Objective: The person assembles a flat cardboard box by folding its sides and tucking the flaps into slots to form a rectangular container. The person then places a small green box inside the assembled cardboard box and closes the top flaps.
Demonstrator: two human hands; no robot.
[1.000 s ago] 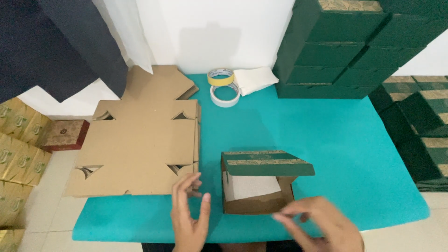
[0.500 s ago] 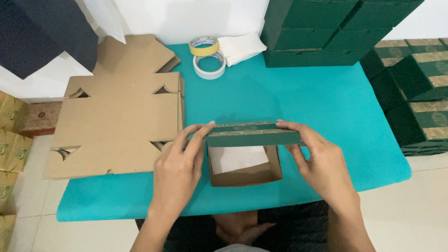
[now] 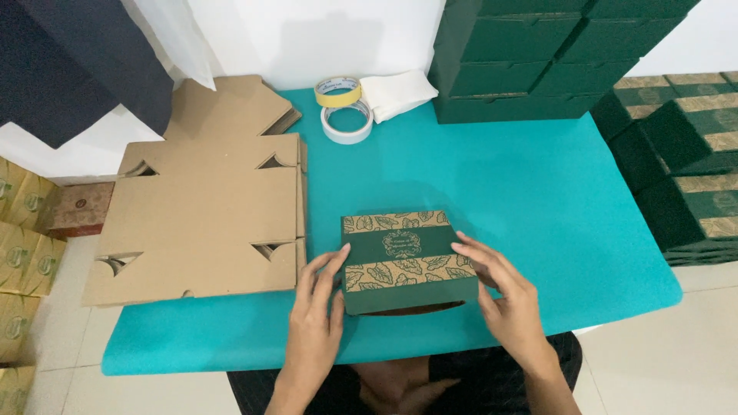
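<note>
The left hand (image 3: 317,323) and right hand (image 3: 503,296), fingers spread, press flat on both sides of the closed green box (image 3: 405,260). It sits on the teal worktop (image 3: 538,192), beside flat cardboard (image 3: 200,219).

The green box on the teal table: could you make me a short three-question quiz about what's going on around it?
1. True or false: the lid of the green box is down.
2. Where do the hands touch the box? A) both on top B) left hand at its left side, right hand at its right side C) only one hand touches it
3. What lies left of the box on the teal table?

Key: 1 true. 2 B. 3 a stack of flat brown cardboard blanks; the two tape rolls lie at the far edge.
</note>
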